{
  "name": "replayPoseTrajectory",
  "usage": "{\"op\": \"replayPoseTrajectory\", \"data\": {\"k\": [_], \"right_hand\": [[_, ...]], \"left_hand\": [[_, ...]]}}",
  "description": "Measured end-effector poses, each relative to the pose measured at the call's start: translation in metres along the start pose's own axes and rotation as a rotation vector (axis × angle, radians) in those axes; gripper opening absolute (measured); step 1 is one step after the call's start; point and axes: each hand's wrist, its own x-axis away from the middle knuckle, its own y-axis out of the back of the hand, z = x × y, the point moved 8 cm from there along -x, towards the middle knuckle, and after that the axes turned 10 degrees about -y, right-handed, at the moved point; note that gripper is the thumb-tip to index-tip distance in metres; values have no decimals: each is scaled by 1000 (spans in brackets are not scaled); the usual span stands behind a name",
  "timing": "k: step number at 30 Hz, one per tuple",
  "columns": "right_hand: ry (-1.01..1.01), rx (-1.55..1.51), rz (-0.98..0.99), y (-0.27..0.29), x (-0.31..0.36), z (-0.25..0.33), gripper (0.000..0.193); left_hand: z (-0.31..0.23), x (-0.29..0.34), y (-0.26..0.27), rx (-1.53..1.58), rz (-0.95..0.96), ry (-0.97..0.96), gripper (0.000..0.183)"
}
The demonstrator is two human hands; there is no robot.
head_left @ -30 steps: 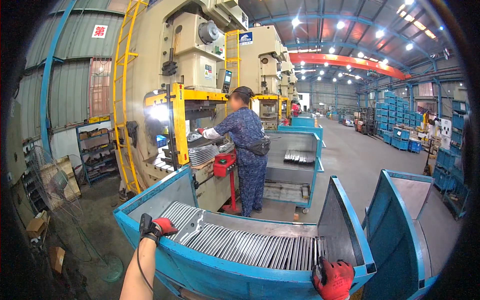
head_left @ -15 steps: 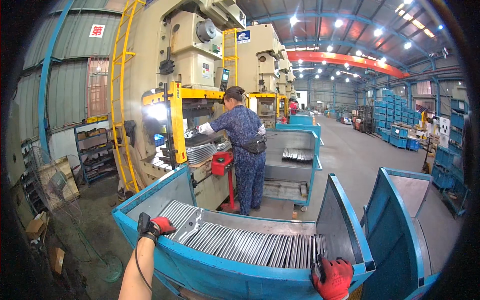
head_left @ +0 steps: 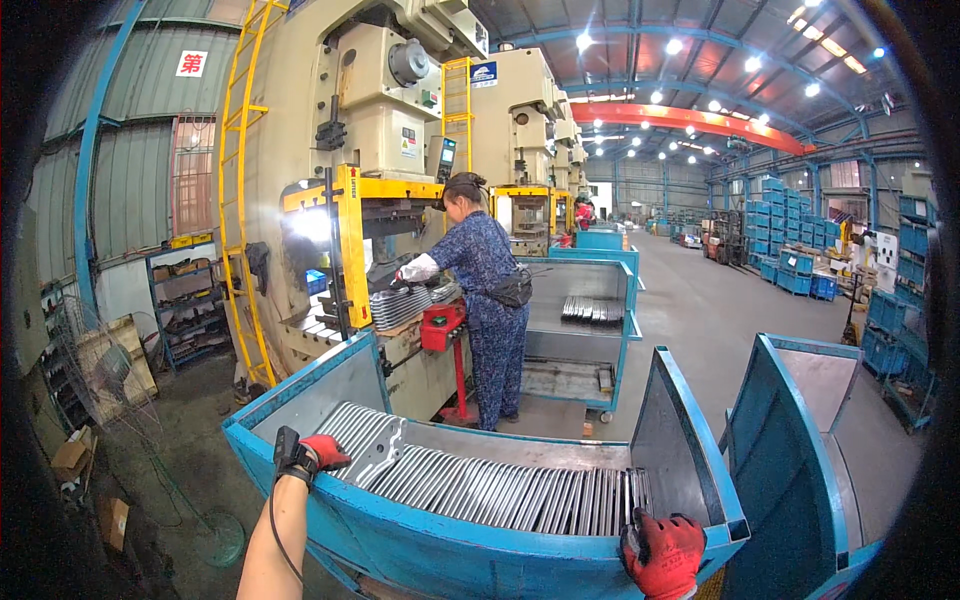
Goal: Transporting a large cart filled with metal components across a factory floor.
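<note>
A blue metal bin (head_left: pixel 560 549) stands before me, packed with a row of thin silvery metal plates (head_left: pixel 480 480) on edge. Several plates at its left end lean over, the front one showing a broad face with holes. My left hand (head_left: pixel 322 453), in a red and black glove with a black device strapped at the wrist, is closed over the near rim at the left. Toward the near right corner my right hand (head_left: pixel 664 552), gloved alike, grips the same rim with curled fingers. Neither hand holds a plate.
A co-worker (head_left: pixel 490 290) in dark blue stands at a press (head_left: pixel 350 240) beyond the bin, beside stacked plates (head_left: pixel 398 307) and a red pedestal box (head_left: pixel 440 327). Another blue bin (head_left: pixel 790 460) is close on my right. A fan (head_left: pixel 115 370) stands at left.
The co-worker's arm has drawn back and lowered from the press opening toward the stacked plates. Both my hands stay on the bin's rim; the view has shifted very slightly.
</note>
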Motion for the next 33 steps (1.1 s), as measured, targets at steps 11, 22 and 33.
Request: {"op": "replayPoseTrajectory", "data": {"k": [11,22,33], "right_hand": [[17,0,-64,0,4,0,34],[6,11,-39,1,1,1,32],[8,35,-30,-4,4,-2,31]], "left_hand": [[-5,5,3,-12,29,26,61],[1,-1,1,-51,0,10,57],[-1,-6,-1,-37,-4,-9,58]]}}
